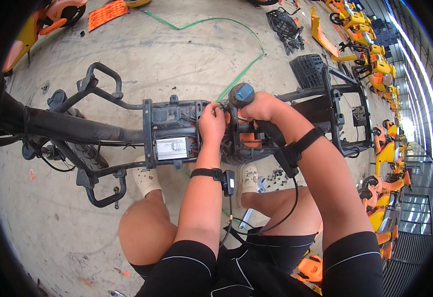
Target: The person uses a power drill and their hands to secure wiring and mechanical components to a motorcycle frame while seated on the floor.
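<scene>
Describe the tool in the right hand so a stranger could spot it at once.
Start at the black metal frame lying across the concrete floor. Near its middle, the right hand grips a power driver. Its round blue end cap marks it out from the black and orange parts around it.

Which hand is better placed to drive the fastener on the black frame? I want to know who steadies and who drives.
Probably the right hand: it grips the power driver, tip at the black frame. The left hand rests on the frame beside the tip, placed to steady.
</scene>
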A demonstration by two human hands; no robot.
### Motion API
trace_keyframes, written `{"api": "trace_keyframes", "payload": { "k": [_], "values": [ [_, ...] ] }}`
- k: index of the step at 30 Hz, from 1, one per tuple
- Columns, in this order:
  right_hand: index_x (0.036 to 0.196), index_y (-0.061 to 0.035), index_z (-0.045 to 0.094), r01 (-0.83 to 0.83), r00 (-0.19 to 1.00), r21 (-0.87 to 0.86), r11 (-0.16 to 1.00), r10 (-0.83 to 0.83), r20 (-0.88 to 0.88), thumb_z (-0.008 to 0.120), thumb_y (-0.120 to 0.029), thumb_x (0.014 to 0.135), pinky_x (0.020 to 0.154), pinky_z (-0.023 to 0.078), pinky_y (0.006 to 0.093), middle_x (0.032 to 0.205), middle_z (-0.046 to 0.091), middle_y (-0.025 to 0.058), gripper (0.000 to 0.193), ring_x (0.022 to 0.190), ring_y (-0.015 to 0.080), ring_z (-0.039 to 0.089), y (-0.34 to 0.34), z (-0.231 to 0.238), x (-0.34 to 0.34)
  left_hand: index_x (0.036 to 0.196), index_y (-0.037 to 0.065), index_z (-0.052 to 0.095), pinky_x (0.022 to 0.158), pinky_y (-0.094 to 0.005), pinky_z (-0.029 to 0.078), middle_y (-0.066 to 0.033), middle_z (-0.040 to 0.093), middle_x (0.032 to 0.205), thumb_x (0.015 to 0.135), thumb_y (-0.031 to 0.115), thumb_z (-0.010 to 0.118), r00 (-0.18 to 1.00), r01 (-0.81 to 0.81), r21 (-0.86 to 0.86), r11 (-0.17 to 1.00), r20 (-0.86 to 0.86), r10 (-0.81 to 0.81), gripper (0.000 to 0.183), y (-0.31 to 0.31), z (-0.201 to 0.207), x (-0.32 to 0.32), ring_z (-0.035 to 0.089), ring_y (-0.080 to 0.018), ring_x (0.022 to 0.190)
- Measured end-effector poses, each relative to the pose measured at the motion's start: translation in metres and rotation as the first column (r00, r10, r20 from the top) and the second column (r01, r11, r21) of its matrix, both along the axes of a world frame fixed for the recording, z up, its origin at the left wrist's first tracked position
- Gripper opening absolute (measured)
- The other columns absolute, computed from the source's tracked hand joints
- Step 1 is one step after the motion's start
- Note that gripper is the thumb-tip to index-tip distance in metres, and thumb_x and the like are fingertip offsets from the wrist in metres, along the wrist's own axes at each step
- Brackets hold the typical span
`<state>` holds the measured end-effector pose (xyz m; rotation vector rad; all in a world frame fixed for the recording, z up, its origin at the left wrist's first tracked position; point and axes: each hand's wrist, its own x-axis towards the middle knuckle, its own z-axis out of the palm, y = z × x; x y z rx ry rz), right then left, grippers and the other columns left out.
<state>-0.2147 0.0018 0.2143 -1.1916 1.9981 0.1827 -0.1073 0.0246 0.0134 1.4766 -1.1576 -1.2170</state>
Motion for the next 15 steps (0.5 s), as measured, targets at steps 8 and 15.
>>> {"api": "trace_keyframes", "payload": {
  "k": [8, 15],
  "values": [
    [0.074, 0.0012, 0.068, 0.221, 0.961, -0.066, 0.973, -0.206, 0.183, 0.069, -0.014, 0.069, 0.051, 0.051, 0.0357, 0.067, 0.065, 0.0104, 0.016, 0.055, 0.0200, 0.063, 0.009, -0.004, 0.003, 0.109, 0.001, 0.068, 0.066, -0.0291, 0.049, -0.0072, 0.069, 0.078, 0.095, 0.015, 0.058, 0.999, -0.027, -0.034, 0.999, -0.041, 0.025, 0.022, -0.004, -0.013, 0.002, 0.062, -0.0121, 0.070],
    [0.076, 0.0011, 0.073, -0.391, 0.878, 0.129, 0.911, 0.412, -0.244, 0.070, -0.018, 0.070, 0.060, 0.053, 0.0365, 0.072, 0.072, 0.0129, 0.021, 0.063, 0.0224, 0.068, -0.019, 0.013, 0.028, 0.107, -0.001, 0.067, 0.062, -0.0282, 0.047, -0.0046, 0.067, 0.076, 0.095, 0.014, 0.059, 0.999, -0.013, -0.040, 0.999, -0.049, 0.011, 0.020, -0.005, -0.012, 0.006, 0.059, -0.0102, 0.067]
  ]
}}
